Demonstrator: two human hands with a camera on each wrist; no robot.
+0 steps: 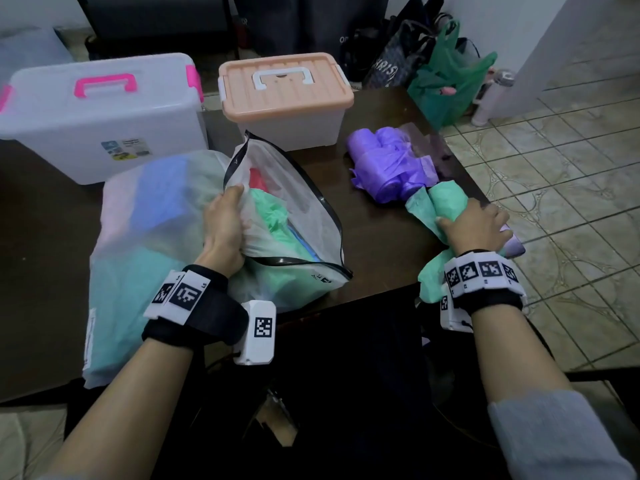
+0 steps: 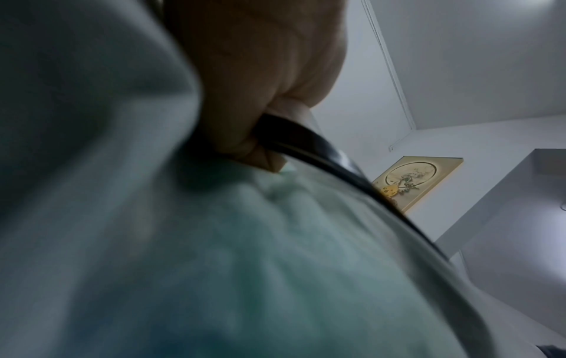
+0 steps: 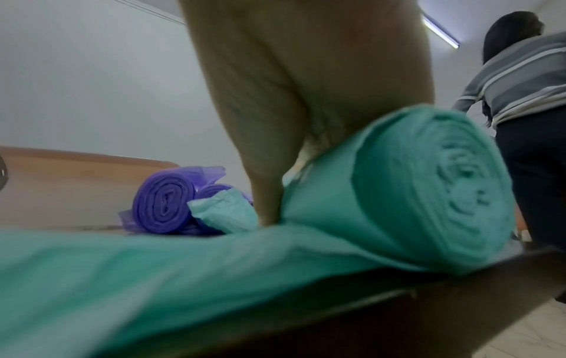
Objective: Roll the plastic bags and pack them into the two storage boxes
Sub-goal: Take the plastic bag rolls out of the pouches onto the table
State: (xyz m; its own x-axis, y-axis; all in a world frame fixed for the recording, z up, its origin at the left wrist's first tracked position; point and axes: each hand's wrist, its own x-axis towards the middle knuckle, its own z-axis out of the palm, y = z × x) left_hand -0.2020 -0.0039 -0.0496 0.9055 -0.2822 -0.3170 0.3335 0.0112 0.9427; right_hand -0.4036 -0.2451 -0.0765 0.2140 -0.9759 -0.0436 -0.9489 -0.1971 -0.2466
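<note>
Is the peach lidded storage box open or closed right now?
Closed: the peach lid sits flat on the storage box, white handle lying down.

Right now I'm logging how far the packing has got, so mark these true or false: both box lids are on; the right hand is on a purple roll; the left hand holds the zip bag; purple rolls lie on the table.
1. Both box lids are on: true, on the pink-handled box and the peach-lidded box.
2. The right hand is on a purple roll: false, it presses a green roll.
3. The left hand holds the zip bag: true, its grip is at the bag's opening.
4. Purple rolls lie on the table: true.
</note>
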